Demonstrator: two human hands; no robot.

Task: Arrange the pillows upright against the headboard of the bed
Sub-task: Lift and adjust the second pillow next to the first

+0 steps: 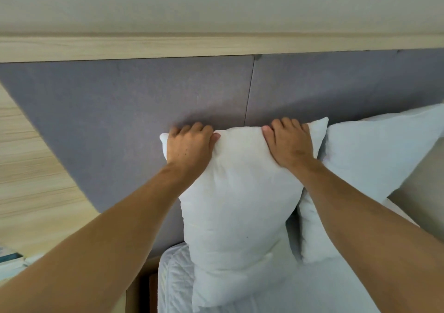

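Observation:
A white pillow (240,204) stands upright on the bed, its top edge against the grey padded headboard (120,111). My left hand (189,144) grips its top left corner and my right hand (288,142) grips its top right corner, fingers curled over the edge. A second white pillow (374,164) leans upright against the headboard just to the right, touching the first one.
The white mattress cover (312,286) fills the lower middle. A light wooden rail (216,46) tops the headboard, and a wooden wall panel (31,168) lies to the left. Some items (9,258) sit at the lower left edge beside the bed.

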